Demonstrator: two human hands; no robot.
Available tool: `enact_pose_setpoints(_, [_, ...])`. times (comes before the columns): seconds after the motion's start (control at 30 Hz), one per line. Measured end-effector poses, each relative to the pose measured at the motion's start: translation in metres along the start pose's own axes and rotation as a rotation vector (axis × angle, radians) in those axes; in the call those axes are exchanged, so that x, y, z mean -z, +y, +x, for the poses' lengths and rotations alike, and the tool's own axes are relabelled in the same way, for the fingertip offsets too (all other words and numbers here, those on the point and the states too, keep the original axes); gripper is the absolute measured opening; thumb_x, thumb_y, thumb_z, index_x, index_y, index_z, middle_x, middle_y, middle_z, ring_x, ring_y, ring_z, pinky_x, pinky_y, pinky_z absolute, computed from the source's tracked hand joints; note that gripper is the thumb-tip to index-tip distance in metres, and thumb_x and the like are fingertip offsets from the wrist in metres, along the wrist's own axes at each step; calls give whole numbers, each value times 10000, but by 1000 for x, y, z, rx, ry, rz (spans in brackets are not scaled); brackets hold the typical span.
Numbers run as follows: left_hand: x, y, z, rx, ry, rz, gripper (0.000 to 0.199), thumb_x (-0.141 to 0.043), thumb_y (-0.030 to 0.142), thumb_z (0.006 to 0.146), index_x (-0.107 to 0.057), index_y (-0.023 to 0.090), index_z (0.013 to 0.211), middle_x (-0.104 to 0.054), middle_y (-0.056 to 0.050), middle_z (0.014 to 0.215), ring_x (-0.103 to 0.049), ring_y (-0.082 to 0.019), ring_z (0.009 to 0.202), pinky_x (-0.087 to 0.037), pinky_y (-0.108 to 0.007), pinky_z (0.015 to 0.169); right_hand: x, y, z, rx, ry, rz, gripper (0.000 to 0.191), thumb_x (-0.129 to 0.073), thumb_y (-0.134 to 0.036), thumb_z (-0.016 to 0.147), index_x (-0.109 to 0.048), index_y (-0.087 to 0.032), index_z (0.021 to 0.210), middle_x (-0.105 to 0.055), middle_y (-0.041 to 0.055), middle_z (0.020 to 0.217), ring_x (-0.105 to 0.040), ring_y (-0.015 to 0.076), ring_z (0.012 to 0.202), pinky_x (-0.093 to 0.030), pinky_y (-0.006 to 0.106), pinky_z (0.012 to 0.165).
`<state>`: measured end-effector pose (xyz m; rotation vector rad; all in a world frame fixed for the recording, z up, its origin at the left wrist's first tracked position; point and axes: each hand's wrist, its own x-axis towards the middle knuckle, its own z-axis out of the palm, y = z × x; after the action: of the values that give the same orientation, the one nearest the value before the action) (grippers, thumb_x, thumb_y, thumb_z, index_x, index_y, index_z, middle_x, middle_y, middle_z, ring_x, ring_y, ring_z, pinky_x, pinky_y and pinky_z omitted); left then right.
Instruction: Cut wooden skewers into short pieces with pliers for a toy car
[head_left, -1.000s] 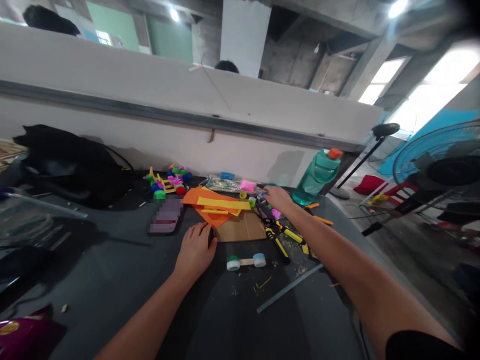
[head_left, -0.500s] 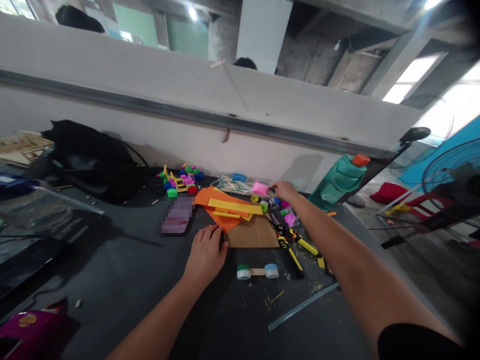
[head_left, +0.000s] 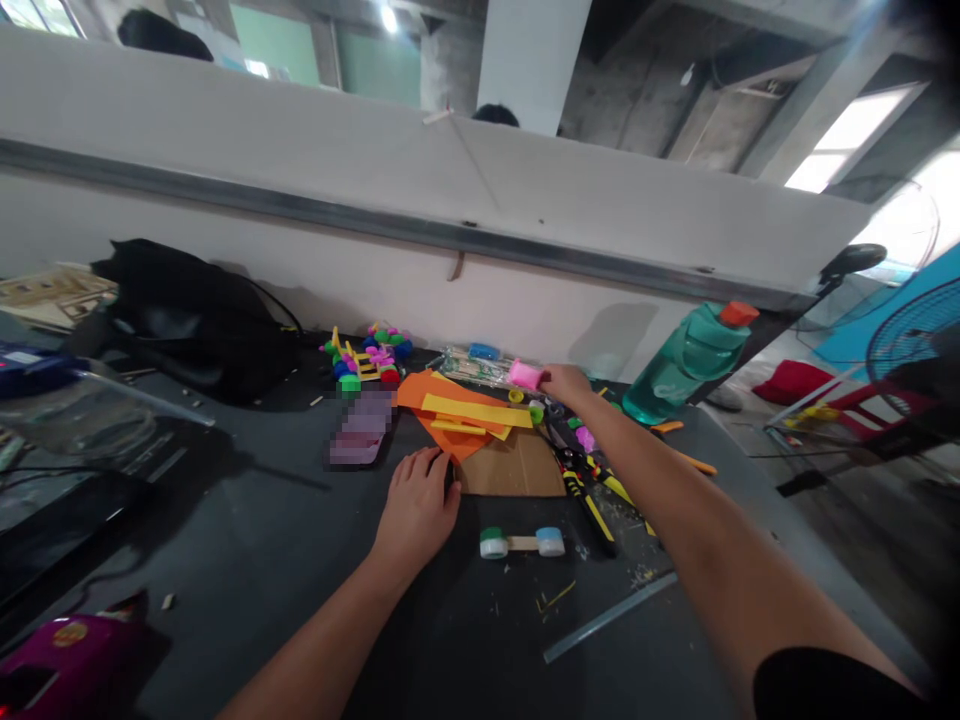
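My right hand (head_left: 566,385) reaches the far side of the table, its fingertips touching the end of a pink block (head_left: 525,375). My left hand (head_left: 416,510) rests on the dark tabletop, its fingers against the edge of a cardboard piece (head_left: 514,465). On that cardboard lie an orange foam sheet (head_left: 450,400) and yellow foam strips (head_left: 476,410). A small toy car (head_left: 521,543), built from a stick and bottle-cap wheels, sits just in front of the cardboard. Yellow-and-black handled pliers (head_left: 589,505) lie under my right forearm.
A teal water bottle (head_left: 686,365) lies beyond my right hand. Wrapped wooden sticks (head_left: 476,367) and a colourful stick-and-cap toy (head_left: 367,365) stand along the wall (head_left: 375,270). A black bag (head_left: 195,320) sits far left, and a metal ruler (head_left: 611,617) lies front right.
My right hand has moved from just beside the pink block to touching it. The block stays in place. The view has drifted slightly, and my left hand has barely moved.
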<state>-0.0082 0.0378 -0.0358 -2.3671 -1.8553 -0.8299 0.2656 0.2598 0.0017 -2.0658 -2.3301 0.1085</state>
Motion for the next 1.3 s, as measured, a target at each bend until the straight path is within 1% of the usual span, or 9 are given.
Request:
enact_pose_setpoints(0.27, [1, 0, 0, 9, -5, -3, 339, -524, 216, 816, -572, 135, 1143, -575, -143, 1159, -493, -292, 1113, -397, -463, 969, 6, 7, -1, -82, 125, 182, 294, -540, -321, 907, -548, -181, 1165, -562, 80, 1185, -584, 205, 990, -505, 404, 828])
enact_pose_setpoints(0.5, [1, -1, 1, 9, 4, -20, 337, -527, 215, 813, -565, 147, 1141, -583, -135, 1150, -506, -284, 1098, -407, -458, 957, 23, 22, -4, -242, 254, 537, 309, -541, -323, 906, -539, -170, 1175, -561, 80, 1181, -587, 206, 981, -508, 408, 820])
enact_pose_setpoints(0.67, [-1, -3, 1, 4, 26, -30, 328, -528, 220, 816, -563, 155, 1136, -593, -134, 1134, -517, -284, 1088, -422, -456, 937, 52, 25, -25, -273, 481, 875, 179, -582, -310, 856, -620, -148, 922, -648, 36, 833, -618, 157, 708, -528, 287, 593])
enact_pose_setpoints(0.73, [-2, -3, 1, 4, 32, -35, 322, -526, 217, 817, -564, 163, 1132, -596, -130, 1131, -520, -282, 1087, -424, -453, 932, 67, 25, -43, -248, 632, 997, 144, -590, -315, 817, -606, -173, 831, -624, 6, 711, -596, 140, 623, -496, 246, 502])
enact_pose_setpoints(0.83, [-1, -3, 1, 12, 21, -35, 325, -526, 219, 818, -566, 140, 1131, -597, -138, 1125, -519, -288, 1093, -420, -448, 942, 82, 22, -85, -194, 863, 1141, 177, -568, -368, 803, -565, -198, 853, -602, -18, 734, -579, 115, 628, -481, 213, 488])
enact_pose_setpoints(0.93, [1, -1, 1, 20, 15, -49, 329, -524, 211, 819, -564, 123, 1134, -598, -145, 1116, -527, -291, 1088, -417, -446, 954, 82, 15, -145, -142, 973, 1263, 237, -604, -426, 768, -563, -202, 835, -597, -31, 727, -561, 100, 600, -459, 197, 466])
enact_pose_setpoints(1.0, [3, 0, 1, 43, 30, -83, 333, -512, 194, 825, -554, 112, 1146, -591, -153, 1126, -536, -284, 1086, -423, -436, 956, 74, 9, -189, -123, 891, 1564, 267, -710, -409, 686, -593, -193, 789, -604, -35, 687, -554, 96, 574, -441, 187, 450])
enact_pose_setpoints(1.13, [7, 0, 1, 95, 107, -189, 348, -471, 168, 844, -531, 114, 1182, -572, -149, 1146, -549, -256, 1068, -450, -403, 940, 45, -7, -265, -211, 737, 1697, 284, -766, -401, 640, -616, -175, 726, -618, -26, 654, -528, 81, 487, -431, 183, 413])
enact_pose_setpoints(1.3, [37, 17, -4, 42, 228, -308, 323, -440, 174, 869, -553, 151, 1170, -579, -121, 1147, -532, -231, 1097, -431, -384, 973, 18, -26, -306, -356, 617, 1869, 271, -771, -394, 643, -619, -186, 728, -629, -28, 628, -506, 71, 440, -411, 169, 381])
